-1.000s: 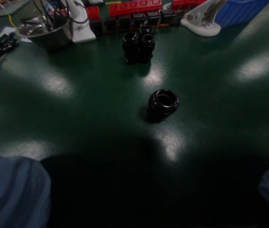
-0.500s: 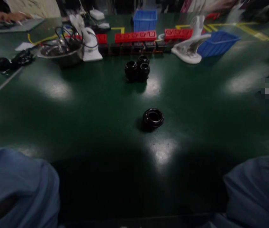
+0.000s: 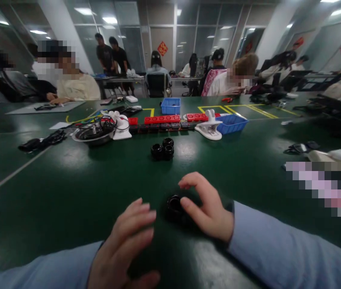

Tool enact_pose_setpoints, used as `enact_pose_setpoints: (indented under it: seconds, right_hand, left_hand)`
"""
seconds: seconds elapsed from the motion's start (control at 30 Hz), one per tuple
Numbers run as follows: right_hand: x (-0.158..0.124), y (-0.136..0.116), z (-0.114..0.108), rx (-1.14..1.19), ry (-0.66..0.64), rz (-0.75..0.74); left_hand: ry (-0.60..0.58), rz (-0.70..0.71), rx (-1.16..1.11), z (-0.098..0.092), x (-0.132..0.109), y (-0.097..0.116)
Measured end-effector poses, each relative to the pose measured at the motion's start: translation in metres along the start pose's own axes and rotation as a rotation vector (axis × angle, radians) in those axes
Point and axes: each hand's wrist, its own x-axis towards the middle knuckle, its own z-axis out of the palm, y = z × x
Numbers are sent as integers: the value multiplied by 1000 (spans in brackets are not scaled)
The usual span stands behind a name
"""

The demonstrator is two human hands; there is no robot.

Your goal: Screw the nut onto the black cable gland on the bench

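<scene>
A black ring-shaped fitting lies on the green table just in front of me. My right hand curls over its right side, thumb against the ring and forefinger arched above it. My left hand hovers to the ring's near left with fingers stretched out, holding nothing. Both arms wear light blue sleeves. Farther back, a cluster of three black fittings stands upright on the table.
Behind the cluster run red blocks, two white clamps, a metal bowl with cables and two blue bins. Black parts lie left. Several people sit at the far side.
The camera has tilted up from the tabletop to the room. Both hands have come into view; the right one has closed around the black ring and the left one has come up beside it.
</scene>
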Motion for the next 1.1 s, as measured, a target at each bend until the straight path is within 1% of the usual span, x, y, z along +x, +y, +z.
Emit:
enact_pose_setpoints:
  seconds: [0.07,0.1,0.17,0.23,0.27,0.33,0.43,0.53,0.7,0.87,1.1]
  right_hand:
    - [-7,5,9,-31,-55,0]
    - [-9,6,10,-45,-69,10]
    - [-9,5,9,-78,-121,24]
    - [-7,2,4,-112,-202,15]
    - [-4,0,2,-129,-251,11]
    - [0,-4,0,-173,-345,22]
    - [4,-6,1,-221,-429,59]
    - [4,-4,4,-196,-456,28]
    - [4,1,3,-163,-451,-71]
    - [5,4,2,-150,-449,-119]
    - [7,1,2,-210,-452,-198]
  left_hand:
    - [9,-29,18,5,23,-14]
    - [-26,-55,27,7,33,-20]
    - [-165,-105,32,9,49,-30]
    - [-299,-117,7,9,59,-34]
    - [-346,-108,-14,9,63,-35]
    - [-394,-70,-55,9,69,-36]
    - [-395,-33,-104,12,77,-36]
    - [-381,-59,-135,16,82,-36]
    - [-347,-101,-151,18,84,-33]
    - [-292,-118,-156,18,82,-31]
    - [-249,-77,-111,18,83,-32]
